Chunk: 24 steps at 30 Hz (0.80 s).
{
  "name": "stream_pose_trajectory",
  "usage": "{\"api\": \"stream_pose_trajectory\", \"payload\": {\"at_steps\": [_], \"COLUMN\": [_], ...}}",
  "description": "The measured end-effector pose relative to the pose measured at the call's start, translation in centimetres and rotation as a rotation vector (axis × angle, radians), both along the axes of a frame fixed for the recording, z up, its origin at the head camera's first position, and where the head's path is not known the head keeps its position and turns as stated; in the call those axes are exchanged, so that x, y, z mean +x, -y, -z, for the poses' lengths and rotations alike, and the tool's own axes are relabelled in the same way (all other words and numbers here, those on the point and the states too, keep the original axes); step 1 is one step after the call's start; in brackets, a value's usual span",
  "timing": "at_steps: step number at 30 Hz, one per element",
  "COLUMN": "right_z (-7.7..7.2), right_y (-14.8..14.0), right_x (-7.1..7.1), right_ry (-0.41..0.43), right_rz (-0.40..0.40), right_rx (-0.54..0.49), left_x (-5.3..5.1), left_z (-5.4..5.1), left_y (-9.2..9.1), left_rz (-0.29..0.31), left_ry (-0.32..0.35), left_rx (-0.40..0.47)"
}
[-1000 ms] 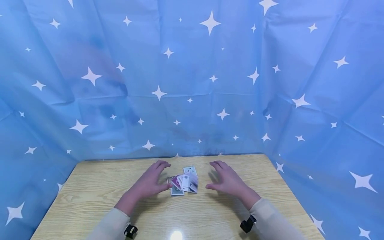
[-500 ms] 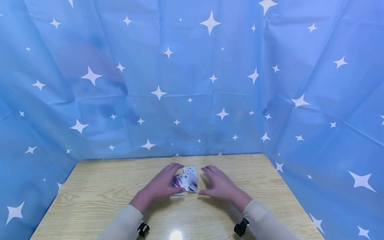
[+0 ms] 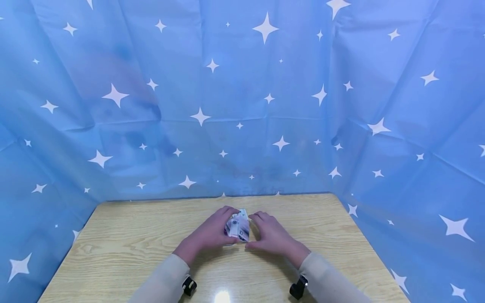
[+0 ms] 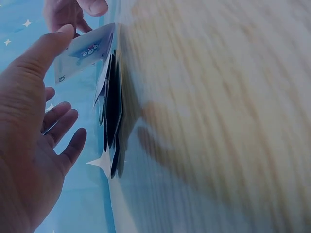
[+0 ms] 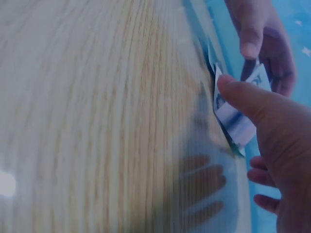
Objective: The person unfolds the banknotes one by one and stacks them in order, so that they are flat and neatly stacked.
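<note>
A small pile of overlapping banknotes (image 3: 238, 229) lies on the wooden table between my two hands, one note marked 10 on top. Left of the pile, my left hand (image 3: 212, 230) curves loosely, thumb and fingers spread, covering its left part. On the other side my right hand (image 3: 270, 235) is held in a similar loose curve, its thumb tip close to the pile's right edge. In the left wrist view a pale note (image 4: 87, 53) stands tilted up beside darker folded notes (image 4: 112, 116). The right wrist view has my right thumb overlapping a note (image 5: 238, 124); contact cannot be told.
The light wooden table (image 3: 132, 244) reaches back to a blue curtain (image 3: 242, 105) with white stars. A bright light reflection (image 3: 222, 297) shows near the table's front. Both wrists carry small black devices (image 3: 189, 286).
Both hands have moved inward toward each other, from either side of the notes to close around the pile. More of the pile's left part is covered; the pile itself looks unmoved.
</note>
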State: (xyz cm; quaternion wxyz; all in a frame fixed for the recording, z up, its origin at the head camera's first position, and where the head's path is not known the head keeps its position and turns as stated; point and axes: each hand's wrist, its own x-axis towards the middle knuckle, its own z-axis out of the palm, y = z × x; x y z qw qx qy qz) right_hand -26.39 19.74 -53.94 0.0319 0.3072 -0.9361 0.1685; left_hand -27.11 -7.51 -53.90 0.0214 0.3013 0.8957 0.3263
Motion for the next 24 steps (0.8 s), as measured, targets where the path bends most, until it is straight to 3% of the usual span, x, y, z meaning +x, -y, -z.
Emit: {"api": "stream_pose_trajectory", "payload": {"at_steps": [4,9,24], "right_z": [0.1,0.2,0.3], "right_y": [0.3,0.7,0.9], "right_x": [0.0,0.1,0.0], "right_ry": [0.004,0.021,0.011], "right_rz": [-0.008,-0.008,-0.017], "right_rx": [0.005,0.023,0.012], "left_x": [0.0,0.1,-0.1], "left_z": [0.3,0.5,0.2], "left_y": [-0.2,-0.6,-1.6], "left_rz": [-0.007,0.000,-0.015], "left_ry": [0.041,0.045,-0.002], "left_rx": [-0.010,-0.016,-0.031]}}
